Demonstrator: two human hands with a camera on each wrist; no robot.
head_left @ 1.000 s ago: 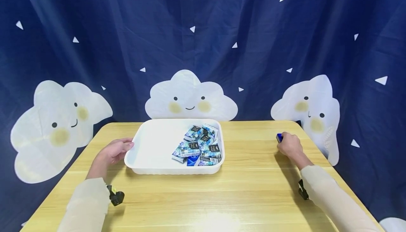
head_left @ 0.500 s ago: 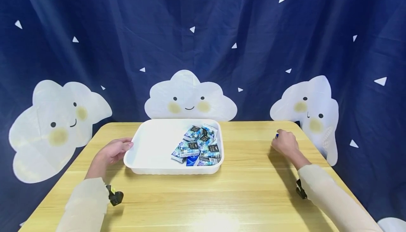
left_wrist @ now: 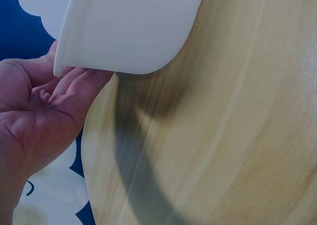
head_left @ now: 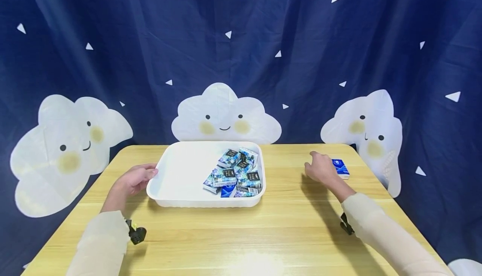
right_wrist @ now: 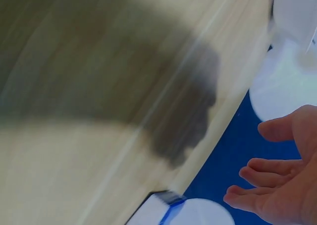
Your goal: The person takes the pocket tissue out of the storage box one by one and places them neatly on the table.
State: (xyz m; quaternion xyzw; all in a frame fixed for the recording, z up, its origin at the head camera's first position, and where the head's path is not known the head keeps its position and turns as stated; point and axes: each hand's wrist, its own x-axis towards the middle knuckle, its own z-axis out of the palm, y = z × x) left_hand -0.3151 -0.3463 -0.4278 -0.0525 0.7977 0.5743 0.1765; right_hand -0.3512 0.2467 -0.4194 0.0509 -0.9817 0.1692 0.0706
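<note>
At the left end of the white plastic tray [head_left: 184, 171], my left hand [head_left: 133, 179] holds the rim. In the left wrist view its fingers [left_wrist: 81, 88] reach under the tray, with the thumb up by the rim. My right hand [head_left: 321, 169] hovers over the table's right side, fingers apart and holding nothing. Just to its right lies a blue-and-white pack, seemingly pocket tissues [head_left: 340, 169], flat on the wood. That pack's end [right_wrist: 163, 205] also shows low in the right wrist view. Several blue-patterned tissue packs [head_left: 225, 177] lie heaped in the tray's right half.
A light wooden table [head_left: 241, 234] fills the front. Behind it hangs a dark blue curtain [head_left: 241, 58] with white clouds and triangles. Small black cameras [head_left: 137, 235] sit at both wrists.
My right hand has let go of the blue tissue pack, leaving it on the table at the right, and has moved left. The left hand and tray stay put.
</note>
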